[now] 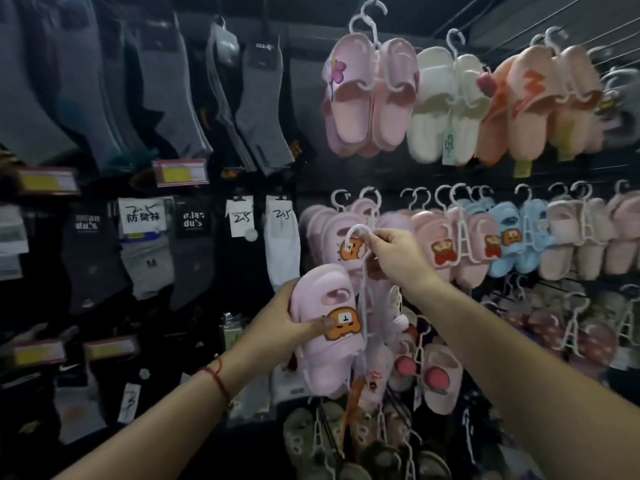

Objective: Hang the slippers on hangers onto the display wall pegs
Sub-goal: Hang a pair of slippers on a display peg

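A pale pink slipper (323, 355) with an orange bear patch hangs on a white plastic hanger (360, 271) in front of the display wall. My left hand (277, 323) grips the slipper's left side, thumb on the bear patch. My right hand (394, 252) pinches the hanger just below its hook (356, 232), which is raised in front of the middle row of pink bear slippers (349, 237). The second slipper of the pair is mostly hidden behind the first. I cannot tell whether the hook is on a peg.
Pink, white and orange slippers (436, 105) hang on the top row; pink and blue pairs (512, 237) fill the middle row to the right. Darker slippers (440, 375) hang below. Socks (173, 98) and price tags (180, 173) cover the wall on the left.
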`<state>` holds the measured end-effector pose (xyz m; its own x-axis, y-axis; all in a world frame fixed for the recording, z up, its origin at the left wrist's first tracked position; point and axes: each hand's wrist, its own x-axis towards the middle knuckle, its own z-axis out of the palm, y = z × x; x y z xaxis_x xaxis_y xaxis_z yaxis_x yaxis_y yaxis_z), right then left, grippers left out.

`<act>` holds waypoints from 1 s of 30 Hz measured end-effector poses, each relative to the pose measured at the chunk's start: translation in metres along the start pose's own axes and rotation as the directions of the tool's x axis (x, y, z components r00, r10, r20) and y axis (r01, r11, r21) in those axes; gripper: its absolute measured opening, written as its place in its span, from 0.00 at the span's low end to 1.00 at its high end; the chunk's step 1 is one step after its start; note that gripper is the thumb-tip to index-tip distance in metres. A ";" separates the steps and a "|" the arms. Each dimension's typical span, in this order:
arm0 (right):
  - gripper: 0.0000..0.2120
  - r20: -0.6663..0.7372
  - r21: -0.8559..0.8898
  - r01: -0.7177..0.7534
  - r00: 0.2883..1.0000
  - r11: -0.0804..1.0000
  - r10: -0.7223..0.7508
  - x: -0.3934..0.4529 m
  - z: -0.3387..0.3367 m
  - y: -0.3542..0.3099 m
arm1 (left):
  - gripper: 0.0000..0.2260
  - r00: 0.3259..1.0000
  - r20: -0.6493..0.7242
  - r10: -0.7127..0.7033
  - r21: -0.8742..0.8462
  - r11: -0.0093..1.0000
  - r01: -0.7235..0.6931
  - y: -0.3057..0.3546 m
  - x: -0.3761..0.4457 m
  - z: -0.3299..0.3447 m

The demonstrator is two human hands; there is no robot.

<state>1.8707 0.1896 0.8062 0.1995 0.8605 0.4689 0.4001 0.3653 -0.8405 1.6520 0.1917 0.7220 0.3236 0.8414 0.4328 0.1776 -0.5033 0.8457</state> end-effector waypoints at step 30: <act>0.11 0.017 0.106 -0.259 0.966 0.960 0.259 0.192 -0.029 0.024 | 0.42 0.976 -0.213 -0.036 0.040 0.998 0.045 -0.005 0.178 0.070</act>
<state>1.9448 0.3533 0.8846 0.2807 0.9317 0.2307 0.2377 0.1654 -0.9571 1.7740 0.3301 0.7734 0.1119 0.8814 0.4590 0.2291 -0.4723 0.8512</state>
